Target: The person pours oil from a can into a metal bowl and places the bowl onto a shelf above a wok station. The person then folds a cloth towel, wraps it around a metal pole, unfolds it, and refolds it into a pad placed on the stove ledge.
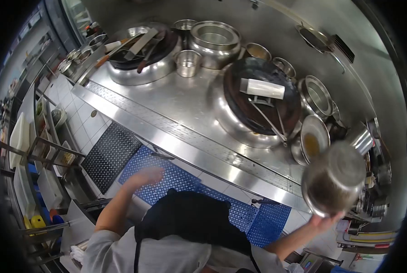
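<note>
My right hand (pixel 325 221) grips the rim of a large round metal pot (pixel 334 179) at the right end of the counter. The pot is tipped, its base facing up toward me, so its inside is hidden. Just beyond it stands a metal bowl (pixel 311 144) with yellowish liquid in it. My left hand (pixel 148 176) is out to the left over the floor mats, slightly blurred, fingers stretched out, with nothing visible in it.
A dark wok (pixel 262 73) holding a metal-handled tool sits on the steel counter (pixel 189 102). Another wok (pixel 162 48) with utensils is farther left, near metal pots (pixel 214 36). A strainer (pixel 313 38) hangs on the wall. Blue mats (pixel 167 182) cover the floor; shelves (pixel 44 150) stand left.
</note>
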### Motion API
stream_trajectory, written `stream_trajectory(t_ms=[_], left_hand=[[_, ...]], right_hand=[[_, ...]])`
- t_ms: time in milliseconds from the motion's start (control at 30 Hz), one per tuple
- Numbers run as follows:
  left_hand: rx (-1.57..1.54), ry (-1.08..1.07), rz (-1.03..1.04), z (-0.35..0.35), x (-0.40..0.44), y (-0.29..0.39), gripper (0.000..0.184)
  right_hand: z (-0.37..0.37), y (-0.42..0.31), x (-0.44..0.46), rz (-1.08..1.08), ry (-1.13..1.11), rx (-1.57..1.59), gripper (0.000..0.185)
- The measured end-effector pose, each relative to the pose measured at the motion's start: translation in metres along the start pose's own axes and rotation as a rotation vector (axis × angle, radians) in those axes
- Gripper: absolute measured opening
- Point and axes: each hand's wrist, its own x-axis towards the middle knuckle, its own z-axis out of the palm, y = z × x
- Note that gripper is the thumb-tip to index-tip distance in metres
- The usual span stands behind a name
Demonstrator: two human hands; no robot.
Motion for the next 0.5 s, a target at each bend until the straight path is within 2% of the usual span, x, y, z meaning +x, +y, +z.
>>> stream_trajectory(t_ms=[67,133,200,267,333,400,467,500], left_hand=[[-0.027,0.015,0.103,-0.017,-0.018,0.026,0.051],[-0.044,0.037,0.223,-0.035,-0.037,0.052,0.051],[-0.113,0.054,0.359,-0.05,-0.053,0.077,0.051],[-0.172,0.097,0.5,-0.063,-0.071,0.1,0.051],[-0.219,0.163,0.644,-0.076,-0.089,0.123,0.05],[-0.244,0.261,0.724,-0.093,-0.105,0.144,0.047],[-0.275,0.37,0.813,-0.116,-0.113,0.165,0.046],[-0.297,0.436,0.821,-0.131,-0.113,0.173,0.044]], right_hand=[[0.076,0.042,-0.04,0.138,0.018,0.001,0.069],[0.113,0.089,-0.059,0.367,-0.219,0.12,0.066],[0.149,0.137,-0.083,0.421,-0.516,0.074,0.065],[0.225,0.155,-0.154,0.258,-0.943,-0.059,0.054],[0.275,0.169,-0.21,0.043,-1.262,-0.52,0.037],[0.322,0.197,-0.254,-0.483,-1.783,-0.651,0.023],[0.354,0.233,-0.3,-1.025,-1.936,-0.53,0.023],[0.367,0.248,-0.315,-1.136,-1.982,-0.507,0.022]])
